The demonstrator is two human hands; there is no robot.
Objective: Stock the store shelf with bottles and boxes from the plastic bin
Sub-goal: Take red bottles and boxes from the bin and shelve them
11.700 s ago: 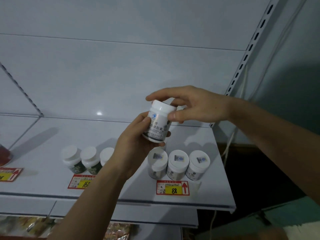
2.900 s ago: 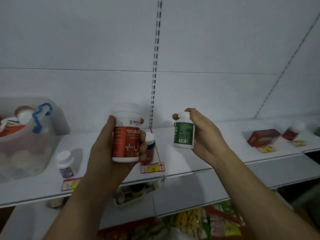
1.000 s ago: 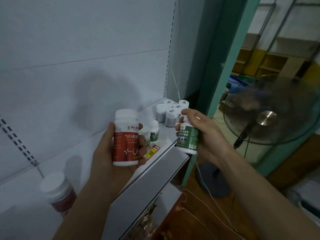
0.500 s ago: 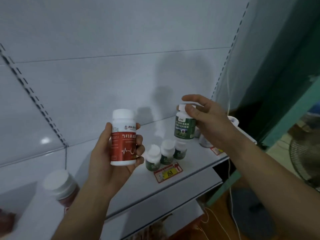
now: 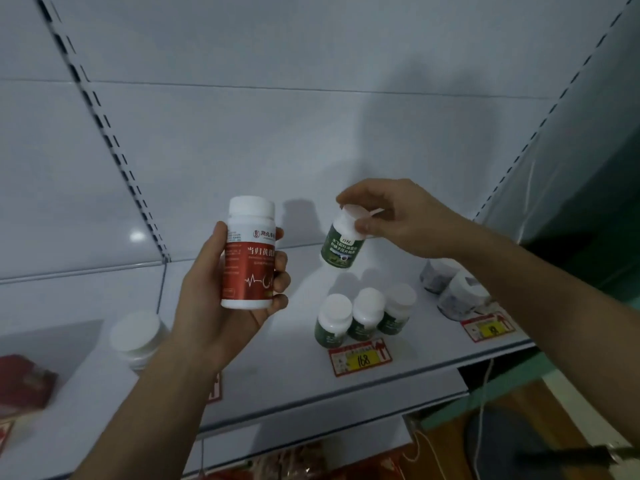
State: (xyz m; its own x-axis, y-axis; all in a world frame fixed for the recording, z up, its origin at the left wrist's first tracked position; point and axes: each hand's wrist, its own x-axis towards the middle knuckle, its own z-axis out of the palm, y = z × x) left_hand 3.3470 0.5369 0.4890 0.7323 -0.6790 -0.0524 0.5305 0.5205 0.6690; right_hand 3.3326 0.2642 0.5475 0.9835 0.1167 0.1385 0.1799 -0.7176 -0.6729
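White steel made up the shelf (image 5: 277, 386) and its back panel in the head view. The left hand (image 5: 221, 306) gripped a red bottle (image 5: 248, 254) upright, its fingers curled round the label and its white cap clear above them. At three o'clock from it, well apart, the right hand (image 5: 398, 216) pinched a green bottle (image 5: 343, 245) by its white cap, thumb and fingertips closed on the lid. That bottle hung tilted, base toward seven o'clock, in the air above the shelf.

Straight below, at six o'clock from the green bottle, three green bottles (image 5: 363, 315) stood in a tight row on the shelf, touching one another. A red and yellow price tag (image 5: 360, 356) lay just in front of them. At three o'clock from the row, partly hidden by the right forearm, stood two white jars (image 5: 453, 292), with a second tag (image 5: 488, 329) before them. At nine o'clock from the left wrist stood a white-capped jar (image 5: 136, 336), and farther that way, at the frame's edge, a blurred red box (image 5: 24, 381).
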